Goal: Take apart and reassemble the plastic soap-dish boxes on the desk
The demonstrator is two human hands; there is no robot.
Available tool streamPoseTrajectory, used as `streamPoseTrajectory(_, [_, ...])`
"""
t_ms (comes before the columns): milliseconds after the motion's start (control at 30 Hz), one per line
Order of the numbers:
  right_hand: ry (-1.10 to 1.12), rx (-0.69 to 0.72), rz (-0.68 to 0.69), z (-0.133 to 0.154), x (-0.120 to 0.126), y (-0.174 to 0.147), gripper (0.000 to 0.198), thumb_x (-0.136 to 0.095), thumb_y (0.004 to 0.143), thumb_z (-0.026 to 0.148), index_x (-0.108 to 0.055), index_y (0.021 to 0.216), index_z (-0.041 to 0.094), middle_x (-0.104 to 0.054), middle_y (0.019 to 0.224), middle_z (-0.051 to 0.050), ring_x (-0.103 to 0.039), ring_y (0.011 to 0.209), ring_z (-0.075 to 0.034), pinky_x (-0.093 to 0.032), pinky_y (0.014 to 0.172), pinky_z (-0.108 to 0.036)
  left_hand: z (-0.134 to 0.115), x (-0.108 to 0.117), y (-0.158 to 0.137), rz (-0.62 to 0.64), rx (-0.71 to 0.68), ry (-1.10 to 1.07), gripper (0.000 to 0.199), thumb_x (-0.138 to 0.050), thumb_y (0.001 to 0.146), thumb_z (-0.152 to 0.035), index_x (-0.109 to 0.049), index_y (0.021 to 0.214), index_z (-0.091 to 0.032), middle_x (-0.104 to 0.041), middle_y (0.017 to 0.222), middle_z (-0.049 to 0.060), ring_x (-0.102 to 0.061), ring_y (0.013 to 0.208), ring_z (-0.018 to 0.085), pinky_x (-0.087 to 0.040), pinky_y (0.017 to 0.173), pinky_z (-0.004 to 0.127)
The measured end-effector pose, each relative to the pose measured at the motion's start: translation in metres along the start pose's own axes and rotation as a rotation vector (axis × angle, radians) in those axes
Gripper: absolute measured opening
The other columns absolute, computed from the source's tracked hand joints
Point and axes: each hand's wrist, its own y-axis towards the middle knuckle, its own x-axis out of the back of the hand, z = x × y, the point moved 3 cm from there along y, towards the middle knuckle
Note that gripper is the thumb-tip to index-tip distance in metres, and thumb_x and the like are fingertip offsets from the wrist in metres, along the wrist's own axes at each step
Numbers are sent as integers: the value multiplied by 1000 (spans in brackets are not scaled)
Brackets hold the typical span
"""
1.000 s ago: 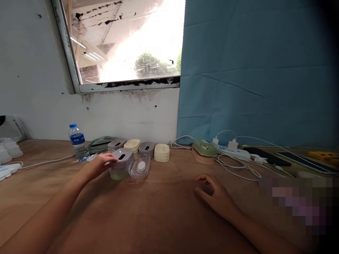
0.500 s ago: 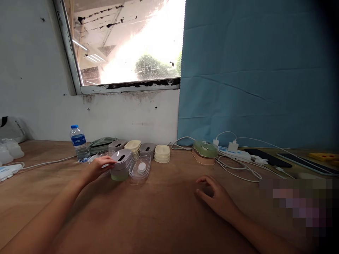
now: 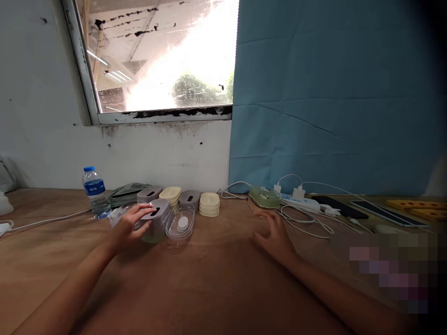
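Observation:
My left hand (image 3: 127, 230) is at the left side of a grey-mauve container (image 3: 163, 211) with a dark oval slot in its lid. Its fingers are apart and the fingertips reach the lid's edge; I cannot tell whether they touch. Beneath the grey part shows a clear, greenish base. Clear plastic tubs (image 3: 180, 225) with a white disc inside stand right beside it, and another clear tub (image 3: 118, 215) is partly behind my hand. My right hand (image 3: 275, 237) hovers with curved, parted fingers and nothing in them, just in front of a green lidded box (image 3: 264, 197).
Behind are more grey containers (image 3: 189, 199) and stacks of cream lids (image 3: 209, 204). A water bottle (image 3: 95, 193) and a green pouch (image 3: 125, 194) stand left. A power strip (image 3: 302, 203), cables, a black phone-like slab (image 3: 337, 208) and yellow pieces (image 3: 412, 207) lie right.
My left hand's fingers have spread, with the thumb lower beside the grey container. My right hand has risen towards the green box. The view has shifted slightly right.

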Motion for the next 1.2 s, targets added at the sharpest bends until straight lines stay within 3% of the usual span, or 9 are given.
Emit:
streamPoseTrajectory(167, [-82,-259,-244,-38,-12,63,65,-61,61,34,-39,120,16,-22,129,-18,-21,121,-40,-22,95,-50,-68,-19,0,-165,-148,-65,20,-45,80,-14,-57,95,-20,-56,97,6,-51,95,18,-41,85,35])
streamPoseTrajectory(333, [-34,-401,-222,-68,-15,88,62,-65,57,41,-48,110,14,-44,112,-20,-41,103,-40,-32,82,-51,-120,-51,-20,-145,-382,-130,19,-49,73,-11,-57,88,-21,-60,86,2,-52,86,16,-37,86,35])
streamPoseTrajectory(500, [86,-295,-135,-61,-4,76,62,-63,59,45,-47,112,17,-46,116,-16,-42,108,-35,-35,86,-45,-134,-61,-32,-92,-535,-172,21,-47,72,-14,-56,90,-20,-60,85,1,-52,83,15,-38,84,33])
streamPoseTrajectory(667, [298,-166,111,-21,16,23,54,-64,63,43,-47,111,23,-54,114,-7,-55,99,-25,-47,78,-32,-139,-61,-22,11,-381,-239,31,-47,70,-12,-51,101,-18,-55,102,7,-48,98,20,-39,88,35])
streamPoseTrajectory(767, [642,-163,462,8,20,-20,56,-68,64,37,-45,113,23,-54,115,-9,-53,103,-27,-46,84,-36,-145,-66,-16,72,-273,-340,47,-54,66,-19,-42,112,-18,-42,122,11,-38,114,25,-36,94,38])
streamPoseTrajectory(833, [750,-136,576,22,21,-43,54,-69,63,34,-46,110,23,-53,115,-9,-52,105,-27,-44,87,-37,-150,-71,-12,111,-189,-414,59,-60,64,-25,-37,117,-19,-35,128,12,-34,118,26,-35,96,39])
streamPoseTrajectory(1033, [886,-50,628,29,17,-64,56,-74,58,35,-48,105,23,-45,123,-10,-43,115,-27,-36,95,-39,-152,-86,-9,186,-50,-562,68,-66,60,-27,-33,119,-21,-34,127,10,-36,118,24,-35,98,38])
streamPoseTrajectory(1200, [941,-189,605,24,19,-61,49,-61,69,49,-44,108,24,-50,119,-9,-47,111,-24,-40,92,-37,-143,-96,-10,168,22,-632,76,-68,61,-26,-27,124,-18,-34,127,13,-33,121,25,-32,100,41])
